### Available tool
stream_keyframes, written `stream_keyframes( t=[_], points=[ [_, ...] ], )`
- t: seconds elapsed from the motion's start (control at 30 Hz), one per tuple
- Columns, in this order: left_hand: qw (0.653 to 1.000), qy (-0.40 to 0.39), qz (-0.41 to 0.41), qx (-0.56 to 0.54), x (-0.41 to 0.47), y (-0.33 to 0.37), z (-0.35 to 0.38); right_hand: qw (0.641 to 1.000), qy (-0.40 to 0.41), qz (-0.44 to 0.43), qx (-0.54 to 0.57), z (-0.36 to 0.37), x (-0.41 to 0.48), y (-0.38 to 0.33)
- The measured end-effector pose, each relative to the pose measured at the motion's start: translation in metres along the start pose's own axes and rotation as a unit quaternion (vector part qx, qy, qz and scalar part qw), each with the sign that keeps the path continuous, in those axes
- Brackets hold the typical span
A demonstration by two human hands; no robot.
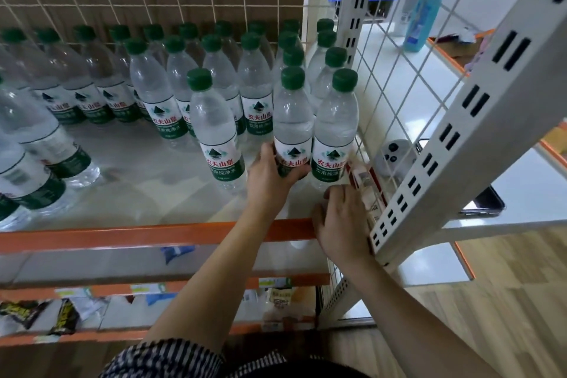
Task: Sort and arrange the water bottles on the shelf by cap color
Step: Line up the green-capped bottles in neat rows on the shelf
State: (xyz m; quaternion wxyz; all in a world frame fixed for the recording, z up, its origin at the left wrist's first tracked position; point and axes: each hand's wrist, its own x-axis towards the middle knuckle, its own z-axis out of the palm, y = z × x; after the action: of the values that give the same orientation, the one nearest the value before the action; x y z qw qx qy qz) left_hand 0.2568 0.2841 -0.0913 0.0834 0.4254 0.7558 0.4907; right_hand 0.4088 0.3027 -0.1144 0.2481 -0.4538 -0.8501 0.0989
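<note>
Several clear water bottles with green caps stand in rows on the white shelf (138, 187). My left hand (270, 175) grips the base of a front-row bottle (293, 120). To its right, beside the wire side panel, stands another green-capped bottle (336, 132), and a third (214, 126) stands to its left. My right hand (337, 221) rests on the shelf's orange front edge (153, 235), its fingers lying loosely just below the right-hand bottle and holding nothing. More green-capped bottles (36, 132) stand at the far left. Every cap in view is green.
A wire mesh panel (399, 77) and a slotted white upright (460, 132) close the shelf's right side. Small red and white boxes (362, 181) lie by my right hand. A blue bottle (423, 15) stands on the neighbouring shelf. Snack packets (61, 316) fill the lower shelf.
</note>
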Motion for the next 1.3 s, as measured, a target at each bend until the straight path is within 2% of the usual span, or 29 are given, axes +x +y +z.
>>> stream_keyframes(
  t=[0.1, 0.27, 0.43, 0.53, 0.77, 1.1, 1.2, 1.3],
  points=[
    [1.0, 0.009, 0.025, -0.008, -0.002, -0.001, 0.002, 1.0, -0.011, 0.001, -0.002, -0.002, 0.0, -0.001],
    [1.0, -0.005, 0.022, -0.008, -0.002, -0.003, 0.0, 1.0, -0.015, -0.002, 0.017, -0.004, 0.0, -0.002],
    [0.997, -0.024, 0.047, 0.048, -0.009, 0.0, -0.014, 0.994, 0.009, -0.02, 0.111, -0.008, 0.002, -0.006],
    [0.993, 0.0, 0.059, 0.1, -0.019, 0.0, -0.041, 0.984, 0.042, -0.063, 0.16, -0.013, 0.006, -0.024],
    [0.976, 0.114, 0.1, 0.155, -0.028, 0.001, -0.137, 0.931, 0.052, -0.212, 0.292, -0.018, 0.03, -0.119],
    [0.923, 0.251, 0.107, 0.27, -0.009, -0.043, -0.307, 0.886, -0.006, -0.337, 0.319, 0.008, 0.079, -0.277],
    [0.912, 0.244, 0.133, 0.302, 0.013, -0.059, -0.364, 0.884, -0.032, -0.353, 0.306, 0.02, 0.099, -0.327],
    [0.914, 0.201, 0.152, 0.318, 0.043, -0.076, -0.417, 0.888, -0.058, -0.361, 0.277, 0.031, 0.122, -0.374]
  ],
)
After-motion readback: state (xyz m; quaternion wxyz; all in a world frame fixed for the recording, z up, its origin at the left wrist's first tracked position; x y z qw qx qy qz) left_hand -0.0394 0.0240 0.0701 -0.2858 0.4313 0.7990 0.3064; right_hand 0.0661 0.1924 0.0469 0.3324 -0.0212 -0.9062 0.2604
